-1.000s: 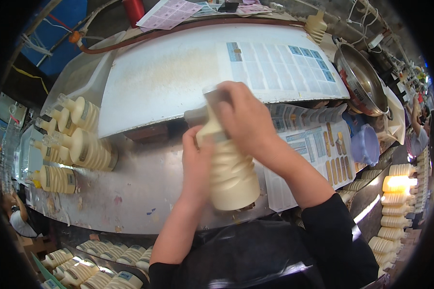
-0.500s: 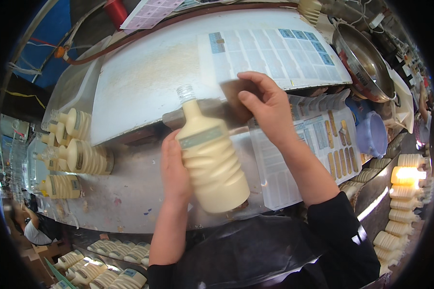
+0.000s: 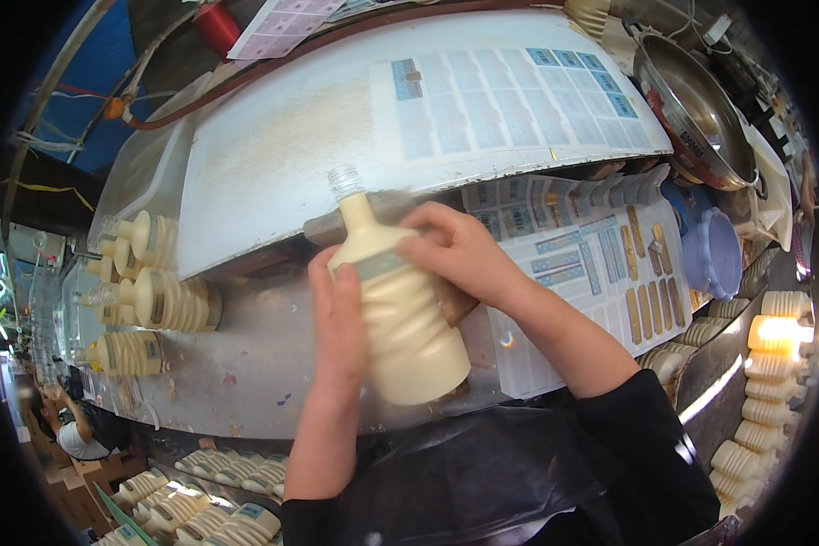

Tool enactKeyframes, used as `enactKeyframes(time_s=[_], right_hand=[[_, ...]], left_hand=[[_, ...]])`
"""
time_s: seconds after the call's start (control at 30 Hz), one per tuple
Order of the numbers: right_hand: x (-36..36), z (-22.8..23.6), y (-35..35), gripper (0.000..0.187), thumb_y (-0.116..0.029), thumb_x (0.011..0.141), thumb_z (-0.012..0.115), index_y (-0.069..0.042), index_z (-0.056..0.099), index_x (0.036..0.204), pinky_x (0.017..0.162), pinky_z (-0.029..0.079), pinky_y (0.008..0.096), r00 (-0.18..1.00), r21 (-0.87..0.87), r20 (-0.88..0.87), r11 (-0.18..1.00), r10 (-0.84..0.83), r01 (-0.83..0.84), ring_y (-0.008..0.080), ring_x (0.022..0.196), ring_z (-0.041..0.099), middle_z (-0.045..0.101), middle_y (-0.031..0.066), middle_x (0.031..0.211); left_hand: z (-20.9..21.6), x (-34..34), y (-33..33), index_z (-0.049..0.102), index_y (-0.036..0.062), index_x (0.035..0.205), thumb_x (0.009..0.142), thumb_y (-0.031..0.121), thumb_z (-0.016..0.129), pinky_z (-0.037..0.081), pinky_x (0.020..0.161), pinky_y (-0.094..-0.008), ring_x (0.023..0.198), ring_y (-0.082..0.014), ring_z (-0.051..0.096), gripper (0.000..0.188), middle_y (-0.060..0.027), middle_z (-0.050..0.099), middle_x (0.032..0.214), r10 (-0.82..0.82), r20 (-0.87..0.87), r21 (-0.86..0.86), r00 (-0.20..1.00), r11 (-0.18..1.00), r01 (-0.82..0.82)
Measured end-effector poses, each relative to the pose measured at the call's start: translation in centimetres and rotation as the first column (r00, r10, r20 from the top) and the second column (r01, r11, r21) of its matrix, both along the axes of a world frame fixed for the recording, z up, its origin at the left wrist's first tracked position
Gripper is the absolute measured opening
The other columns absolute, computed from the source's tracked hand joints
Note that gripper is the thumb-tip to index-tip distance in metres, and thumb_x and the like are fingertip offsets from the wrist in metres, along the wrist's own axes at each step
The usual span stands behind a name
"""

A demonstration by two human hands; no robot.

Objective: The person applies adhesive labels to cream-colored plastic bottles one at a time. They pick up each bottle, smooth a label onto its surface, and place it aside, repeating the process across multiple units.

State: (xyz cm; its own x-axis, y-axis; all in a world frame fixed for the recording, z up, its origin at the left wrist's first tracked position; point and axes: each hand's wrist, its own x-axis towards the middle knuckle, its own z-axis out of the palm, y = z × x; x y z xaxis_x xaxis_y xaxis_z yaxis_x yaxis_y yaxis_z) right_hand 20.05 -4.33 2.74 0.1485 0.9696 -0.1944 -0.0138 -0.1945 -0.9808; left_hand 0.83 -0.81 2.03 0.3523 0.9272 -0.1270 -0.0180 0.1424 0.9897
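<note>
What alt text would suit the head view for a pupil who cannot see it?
A person's left hand holds a cream ridged bottle over a grey table, right hand at its shoulder. More bottles are on the left.

1. Desk [image 3: 246, 387]: grey, worn top, flecked with small coloured marks; I see its edges bowed by the fisheye.
2. White panel [image 3: 264, 155]: broad, set along the desk's far side; brownish staining toward the left, front edge dark and chipped.
3. Reddish-brown strip [image 3: 337, 33]: along the panel's far edge.
4. Blue sheeting [image 3: 96, 77]: upper left, exact kind unclear to me.
5. Pole [image 3: 57, 75]: slanting across the sheeting.
6. Cardboard boxes [image 3: 100, 473]: brown, lower left.
7. Dark ledge [image 3: 701, 361]: right, crossed by a bright streak.
8. Light: strong glare [image 3: 778, 332] at my far right, paler brightness along the left rim; sources unclear.
</note>
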Motion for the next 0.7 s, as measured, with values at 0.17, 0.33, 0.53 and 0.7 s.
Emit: enactKeyframes(time_s=[0.17, 0.33, 0.53, 0.7], right_hand=[[0.0, 0.1, 0.2, 0.033, -0.026, 0.097, 0.069, -0.003, 0.063, 0.120, 0.066, 0.048, 0.0246, 0.999, -0.010, -0.005, 0.999, 0.047, -0.047, 0.0048, 0.075, 0.058, 0.067, 0.0023, 0.084], [-0.2, -0.2, -0.1, 0.029, -0.024, 0.099, 0.065, -0.003, 0.065, 0.119, 0.073, 0.049, 0.0255, 0.998, 0.048, 0.057, 0.998, 0.027, -0.030, 0.0054, 0.083, 0.059, 0.068, 0.0024, 0.090], [4.4, 0.0, -0.4, 0.027, -0.023, 0.103, 0.055, -0.003, 0.071, 0.110, 0.086, 0.051, 0.0259, 0.965, 0.177, -0.237, 0.973, -0.107, 0.151, 0.0097, 0.098, 0.063, 0.071, 0.0050, 0.104], [-1.2, 4.2, 0.4, 0.029, -0.007, 0.096, 0.064, -0.001, 0.059, 0.124, 0.090, 0.054, 0.0320, 0.955, 0.352, 0.143, 0.915, -0.261, 0.198, 0.0133, 0.102, 0.066, 0.069, 0.0072, 0.112]], left_hand=[[0.2, -0.1, -0.1, 0.043, 0.0037, 0.139, 0.112, 0.035, 0.040, 0.046, 0.099, -0.0329, 0.114, -0.0163, 0.054, 0.041, -0.0118, 0.057, 0.126, 0.016, 0.089, -0.057, 0.996, 0.998, -0.011], [0.1, -0.1, 0.1, 0.049, 0.0043, 0.136, 0.114, 0.031, 0.032, 0.050, 0.100, -0.0354, 0.112, -0.0184, 0.060, 0.038, -0.0110, 0.060, 0.124, 0.047, 0.132, -0.094, 0.990, 0.995, -0.034], [0.7, -1.3, -1.0, 0.049, 0.0035, 0.145, 0.106, 0.025, 0.047, 0.043, 0.107, -0.0393, 0.124, -0.0256, 0.052, 0.045, -0.0178, 0.051, 0.137, 0.118, -0.144, 0.186, 0.983, 0.978, -0.090], [2.2, -1.4, -5.4, 0.034, 0.0043, 0.159, 0.098, 0.046, 0.061, 0.020, 0.119, -0.0535, 0.142, -0.0451, 0.028, 0.079, -0.0268, 0.027, 0.155, 0.205, -0.681, 0.552, 0.703, 0.774, 0.309]])
